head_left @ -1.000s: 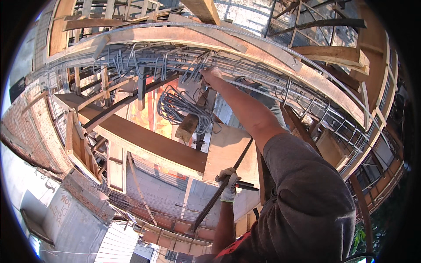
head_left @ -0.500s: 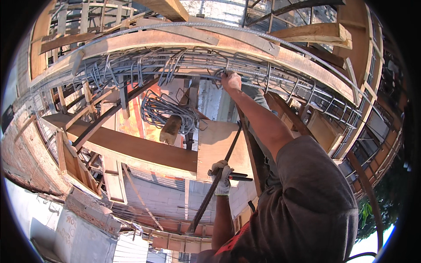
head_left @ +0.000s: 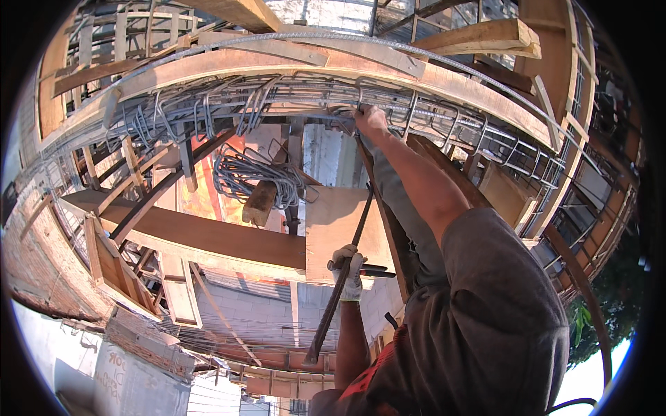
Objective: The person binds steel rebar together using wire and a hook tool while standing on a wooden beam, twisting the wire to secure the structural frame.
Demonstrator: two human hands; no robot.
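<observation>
1. Rebar cage (head_left: pixel 316 91): spans timber formwork (head_left: pixel 479 100).
2. Dark bar (head_left: pixel 329 312): slanted, below cage.
3. Gloved left hand (head_left: pixel 351 276): clamped around bar.
4. Bare right hand (head_left: pixel 372 120): at cage, grip unclear; hands well apart.
5. Black handle (head_left: pixel 378 271): beside glove.

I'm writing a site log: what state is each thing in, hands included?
Left hand: gloved, closed around dark bar
Right hand: bare, at the steel loops; grip unclear
Dark bar: held, slanted
Black-handled tool: beside the bar, at the left hand
Steel loops: bunched at left, spaced out at right
Bent steel pile: loose, heaped
Wood block: against the pile
</observation>
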